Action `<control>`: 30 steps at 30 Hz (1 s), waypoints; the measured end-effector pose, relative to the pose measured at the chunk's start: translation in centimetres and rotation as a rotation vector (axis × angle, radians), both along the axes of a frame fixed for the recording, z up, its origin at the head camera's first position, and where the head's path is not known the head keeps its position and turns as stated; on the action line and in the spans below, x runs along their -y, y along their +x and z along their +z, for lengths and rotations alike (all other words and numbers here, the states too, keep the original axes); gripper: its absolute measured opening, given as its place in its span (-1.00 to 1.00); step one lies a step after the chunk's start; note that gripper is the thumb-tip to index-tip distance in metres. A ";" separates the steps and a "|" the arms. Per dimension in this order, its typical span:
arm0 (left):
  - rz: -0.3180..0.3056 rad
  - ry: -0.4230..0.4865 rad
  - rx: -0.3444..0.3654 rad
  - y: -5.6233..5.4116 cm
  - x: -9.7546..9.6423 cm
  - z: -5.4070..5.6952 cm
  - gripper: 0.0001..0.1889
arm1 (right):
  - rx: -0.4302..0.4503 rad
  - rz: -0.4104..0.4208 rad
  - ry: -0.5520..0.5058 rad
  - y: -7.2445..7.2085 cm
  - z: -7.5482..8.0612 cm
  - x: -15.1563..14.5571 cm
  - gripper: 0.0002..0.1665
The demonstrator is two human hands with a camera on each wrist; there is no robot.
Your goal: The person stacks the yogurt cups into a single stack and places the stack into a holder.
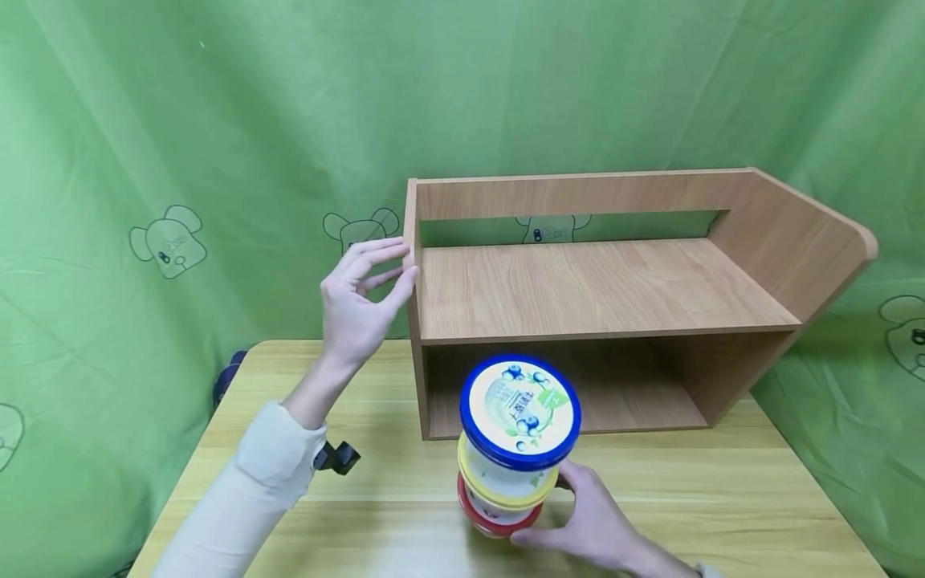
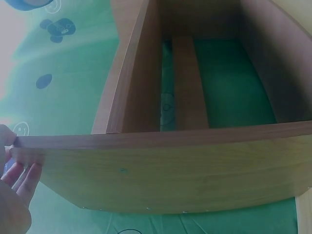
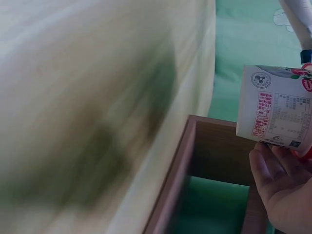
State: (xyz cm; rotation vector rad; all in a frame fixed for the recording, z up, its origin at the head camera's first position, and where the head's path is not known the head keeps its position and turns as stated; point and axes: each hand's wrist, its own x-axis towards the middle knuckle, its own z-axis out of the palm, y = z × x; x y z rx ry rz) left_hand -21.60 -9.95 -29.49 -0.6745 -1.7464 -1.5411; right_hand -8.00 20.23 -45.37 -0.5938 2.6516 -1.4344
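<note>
My left hand [image 1: 354, 317] is at the left side panel of a two-tier wooden shelf [image 1: 607, 289]. In the left wrist view its thumb and fingers [image 2: 29, 183] pinch the panel's front corner. In front of the shelf, my right hand [image 1: 596, 522] grips a stack of three round tubs low down, at the bottom one. A blue-lidded tub [image 1: 520, 413] with blueberries on the lid is on top, a yellow-lidded tub [image 1: 506, 482] in the middle, a red-lidded tub [image 1: 495, 518] lowest. The right wrist view shows a white tub [image 3: 275, 107] with red print above that hand's fingers.
The shelf stands on a light wooden table [image 1: 289, 369], with an open lower compartment [image 1: 636, 385] behind the tubs. A green curtain [image 1: 289, 120] with cartoon outlines hangs behind and at the sides. A black device [image 1: 336, 457] is strapped to the left wrist.
</note>
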 end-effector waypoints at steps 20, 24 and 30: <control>0.004 -0.009 0.024 0.2 -0.1 0.1 -0.71 | -0.160 -0.007 -0.024 -0.7 4.3 -1.1 -0.21; 0.007 -0.010 0.027 0.2 0.0 0.1 -0.70 | -0.186 -0.005 -0.031 -1.1 5.4 -1.2 -0.19; 0.002 -0.014 0.029 0.3 -0.1 0.2 -0.72 | -0.235 0.016 -0.064 -1.7 6.8 -1.3 -0.16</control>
